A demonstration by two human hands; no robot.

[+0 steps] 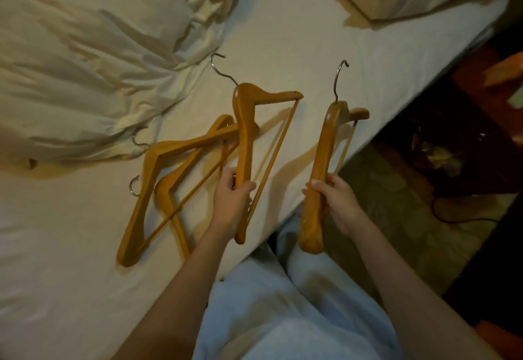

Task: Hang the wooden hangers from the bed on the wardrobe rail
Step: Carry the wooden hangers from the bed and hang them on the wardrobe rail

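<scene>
Standing at the bed's [85,246] near edge, a person holds one wooden hanger in each hand. The left hand [230,205] is clamped around one arm of a hanger [244,133] raised just over the sheet, metal hook pointing toward the rumpled duvet [85,62]. The right hand [338,204] is wrapped around a second hanger [321,161], held edge-on over the mattress edge, hook upward. Two more hangers [158,184] lie crossed on the sheet, just left of the left hand.
</scene>
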